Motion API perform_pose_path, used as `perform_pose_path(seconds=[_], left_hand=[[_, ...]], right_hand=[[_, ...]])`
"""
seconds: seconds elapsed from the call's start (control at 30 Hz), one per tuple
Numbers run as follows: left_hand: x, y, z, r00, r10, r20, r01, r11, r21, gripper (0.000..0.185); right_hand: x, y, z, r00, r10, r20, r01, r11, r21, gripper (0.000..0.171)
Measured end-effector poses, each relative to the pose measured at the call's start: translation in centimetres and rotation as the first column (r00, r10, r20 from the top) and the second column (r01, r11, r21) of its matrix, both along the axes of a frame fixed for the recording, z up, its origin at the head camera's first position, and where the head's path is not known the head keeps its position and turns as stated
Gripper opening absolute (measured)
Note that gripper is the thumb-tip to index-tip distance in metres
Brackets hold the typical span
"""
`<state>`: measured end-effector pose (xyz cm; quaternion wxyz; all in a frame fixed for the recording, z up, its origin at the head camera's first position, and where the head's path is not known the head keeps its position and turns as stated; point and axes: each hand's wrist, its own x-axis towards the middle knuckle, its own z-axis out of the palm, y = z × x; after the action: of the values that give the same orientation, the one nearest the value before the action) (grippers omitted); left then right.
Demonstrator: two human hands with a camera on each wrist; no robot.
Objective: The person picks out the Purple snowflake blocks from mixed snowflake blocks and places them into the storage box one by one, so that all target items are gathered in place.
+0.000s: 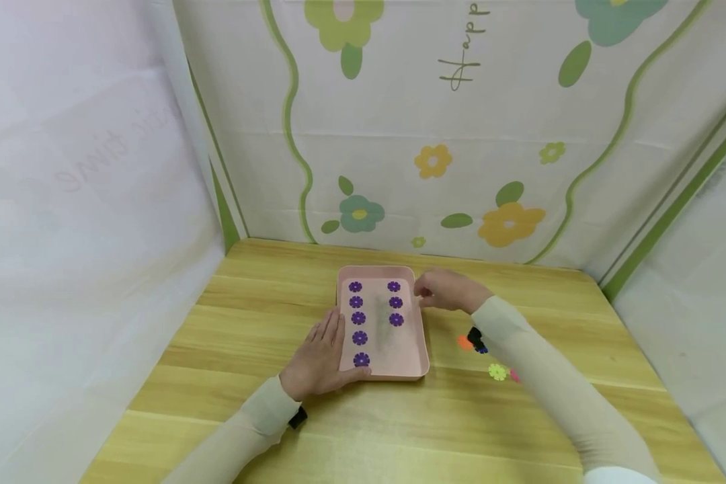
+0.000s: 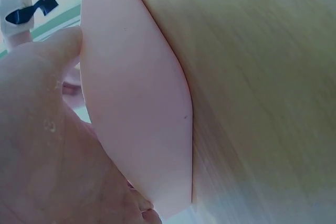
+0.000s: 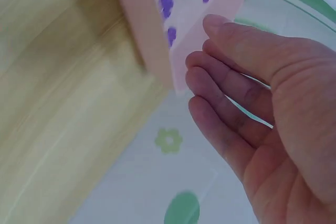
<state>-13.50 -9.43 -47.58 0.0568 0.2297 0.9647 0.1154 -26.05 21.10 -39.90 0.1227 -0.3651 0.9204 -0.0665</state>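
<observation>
A pink tray [image 1: 414, 359] lies on the table, holding purple flower-shaped discs. Several of these discs [image 1: 359, 318] form a column on the left; three more discs [image 1: 396, 302] line the right side. My left hand [image 1: 317, 359] rests on the tray's near left corner, fingers stretched along the left rim and thumb over the near rim. In the left wrist view the tray's outer wall [image 2: 139, 93] fills the middle. Beside the upper right rim is my right hand [image 1: 448, 289], its fingers [image 3: 210, 80] loosely bent with nothing visible between them.
Right of the tray, partly behind the right forearm, lie an orange disc [image 1: 464, 343], a yellow-green disc [image 1: 497, 372], a pink piece [image 1: 515, 376] and a blue piece [image 1: 481, 349]. A flower-printed cloth [image 1: 399, 134] hangs behind the wooden table [image 1: 266, 296].
</observation>
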Motion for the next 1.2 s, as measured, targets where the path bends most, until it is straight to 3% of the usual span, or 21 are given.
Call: perform_pose_path(seconds=[0.3, 0.5, 0.67, 0.83, 1.03, 1.2], left_hand=[[-0.1, -0.1, 0.1, 1.000, 0.002, 0.013, -0.002, 1.000, 0.002, 0.122], [-0.1, -0.2, 0.0, 1.000, 0.001, 0.012, 0.000, 1.000, -0.007, 0.121], [-0.1, -0.2, 0.1, 1.000, -0.006, 0.018, 0.006, 1.000, -0.005, 0.120], [0.0, -0.2, 0.2, 1.000, -0.008, 0.016, 0.008, 1.000, 0.028, 0.120], [-0.1, -0.3, -0.2, 1.000, -0.008, 0.013, 0.007, 0.999, 0.035, 0.121], [-0.3, -0.3, -0.4, 1.000, -0.006, 0.010, 0.006, 1.000, 0.015, 0.123]], right_hand=[[2.9, 7.2, 1.1, 0.999, -0.010, -0.039, 0.012, 0.998, 0.061, 0.019], [4.2, 11.7, 1.1, 0.998, -0.039, -0.039, 0.042, 0.994, 0.098, 0.011], [5.6, 14.5, 0.0, 0.997, -0.081, -0.015, 0.083, 0.989, 0.126, 0.014], [6.5, 16.3, -1.4, 0.996, -0.092, -0.020, 0.093, 0.992, 0.085, 0.020], [6.8, 17.4, -3.5, 0.995, -0.089, -0.045, 0.092, 0.993, 0.069, 0.020], [7.0, 17.9, -5.0, 0.987, -0.147, -0.066, 0.151, 0.987, 0.061, 0.027]])
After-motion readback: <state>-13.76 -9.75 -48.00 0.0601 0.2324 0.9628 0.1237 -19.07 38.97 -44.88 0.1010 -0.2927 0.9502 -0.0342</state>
